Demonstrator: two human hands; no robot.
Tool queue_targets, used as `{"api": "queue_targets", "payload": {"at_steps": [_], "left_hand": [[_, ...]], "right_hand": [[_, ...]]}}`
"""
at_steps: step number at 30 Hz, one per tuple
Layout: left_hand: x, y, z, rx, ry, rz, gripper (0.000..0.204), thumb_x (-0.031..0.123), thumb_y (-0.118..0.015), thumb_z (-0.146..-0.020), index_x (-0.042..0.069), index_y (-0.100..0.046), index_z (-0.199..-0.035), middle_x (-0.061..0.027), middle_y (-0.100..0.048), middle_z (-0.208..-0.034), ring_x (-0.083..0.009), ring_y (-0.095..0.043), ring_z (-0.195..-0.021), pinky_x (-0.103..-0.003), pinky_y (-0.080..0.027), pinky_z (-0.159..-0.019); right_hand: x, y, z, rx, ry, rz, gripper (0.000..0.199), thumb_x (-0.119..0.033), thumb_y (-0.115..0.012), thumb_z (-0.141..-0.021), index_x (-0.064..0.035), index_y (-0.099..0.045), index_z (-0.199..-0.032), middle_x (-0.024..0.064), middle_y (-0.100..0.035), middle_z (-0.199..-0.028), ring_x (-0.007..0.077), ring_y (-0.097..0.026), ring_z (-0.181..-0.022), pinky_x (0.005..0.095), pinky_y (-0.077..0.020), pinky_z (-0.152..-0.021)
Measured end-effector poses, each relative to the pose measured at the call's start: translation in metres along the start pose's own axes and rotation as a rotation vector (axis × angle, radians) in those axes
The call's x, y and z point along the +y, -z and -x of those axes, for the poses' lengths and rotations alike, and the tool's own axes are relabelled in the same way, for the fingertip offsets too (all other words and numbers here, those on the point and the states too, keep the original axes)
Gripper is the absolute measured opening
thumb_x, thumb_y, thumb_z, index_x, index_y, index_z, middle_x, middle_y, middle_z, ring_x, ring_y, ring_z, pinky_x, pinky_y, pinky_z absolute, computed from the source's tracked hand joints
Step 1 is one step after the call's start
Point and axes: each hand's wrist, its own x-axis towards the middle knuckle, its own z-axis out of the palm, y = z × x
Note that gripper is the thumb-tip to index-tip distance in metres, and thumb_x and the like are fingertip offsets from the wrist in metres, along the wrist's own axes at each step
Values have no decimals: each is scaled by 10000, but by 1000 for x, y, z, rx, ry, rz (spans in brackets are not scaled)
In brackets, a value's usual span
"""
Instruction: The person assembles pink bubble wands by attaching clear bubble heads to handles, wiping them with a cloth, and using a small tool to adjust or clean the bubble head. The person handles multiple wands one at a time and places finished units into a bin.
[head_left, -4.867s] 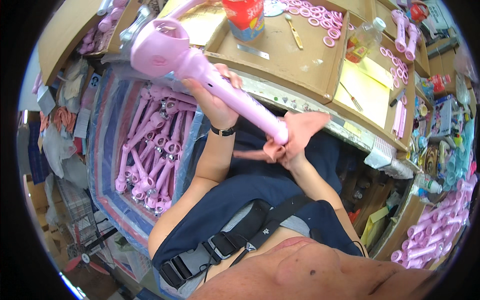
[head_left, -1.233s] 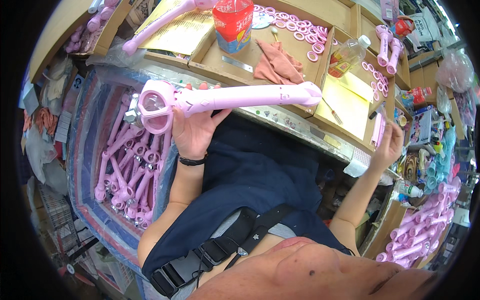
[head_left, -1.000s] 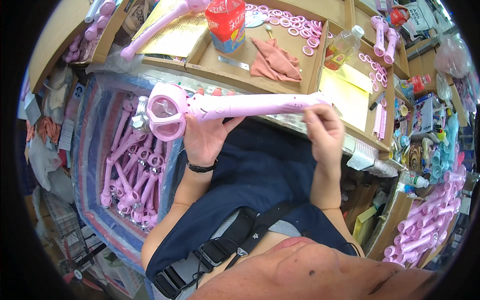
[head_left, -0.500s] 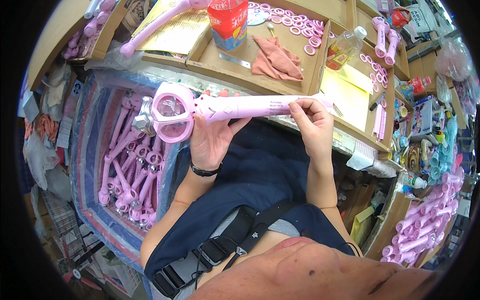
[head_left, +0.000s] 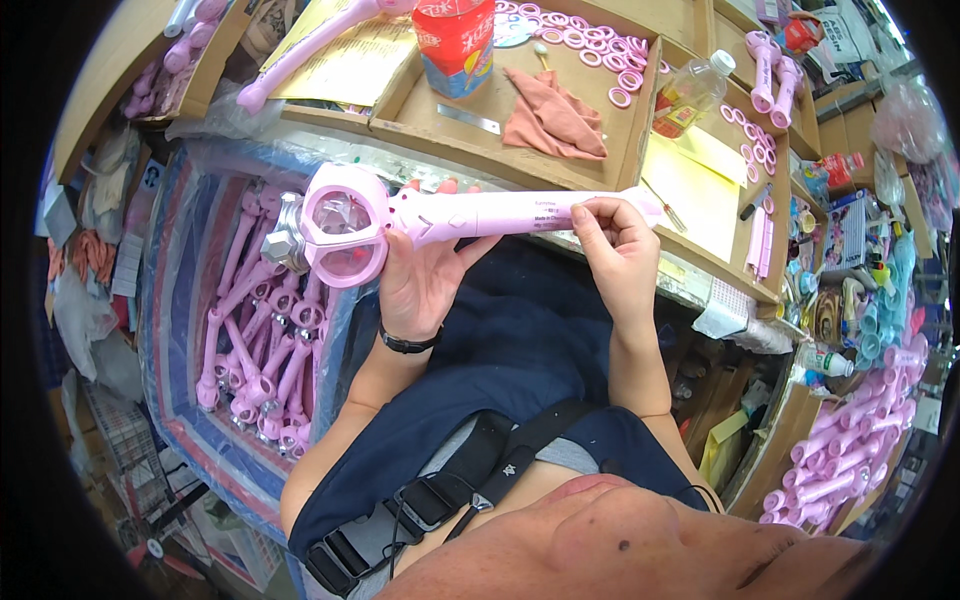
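A pink plastic toy wand lies level in front of me, its round open-framed head and silver faceted tip to the left. My left hand is closed around its neck just beside the head, with the thumb in front and fingertips showing behind. Toward the narrow right end, my right hand pinches the handle between thumb and fingers, right by the small dark print. Something thin and transparent shows inside the head; I cannot tell what it is.
Left of me a plastic-lined bin holds many similar wands. Ahead, a cardboard tray carries pink rings, a red-and-blue container, an orange cloth and a metal ruler. A bottle stands beside yellow paper.
My right hand has slid slightly left along the handle and now covers part of the area by the print. The wand and my left hand have barely moved.
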Motion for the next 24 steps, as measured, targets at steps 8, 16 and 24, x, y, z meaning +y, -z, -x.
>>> {"api": "queue_targets", "payload": {"at_steps": [8,16,24], "left_hand": [[10,-1,3,-6,-19,-147,669,448,-605,-857,147,-326,-1384,-143,-410,-1403,-379,-293,-1346,-645,-242,-1069],[47,-28,-37,-252,-43,-414,758,480,-574,-876,19,-270,-1396,-227,-470,-1319,-416,-452,-1235,-521,-366,-1026],[-27,-37,-59,-163,-985,-1237,920,348,-697,-831,-33,-73,-1390,-244,-441,-1293,-283,-452,-1216,-457,-250,-1077]], "right_hand": [[0,13,-1,173,28,638,778,-413,-794,-675,-30,-459,-1263,41,-548,-665,208,-577,-608,331,-469,-590],[17,42,-3,-585,292,523,574,-233,-802,-673,-23,-567,-1152,180,-631,-1052,292,-620,-995,348,-478,-849],[34,-41,28,-3,412,363,423,-168,-769,-713,-24,-580,-1064,164,-644,-855,323,-650,-735,352,-518,-646]]}}
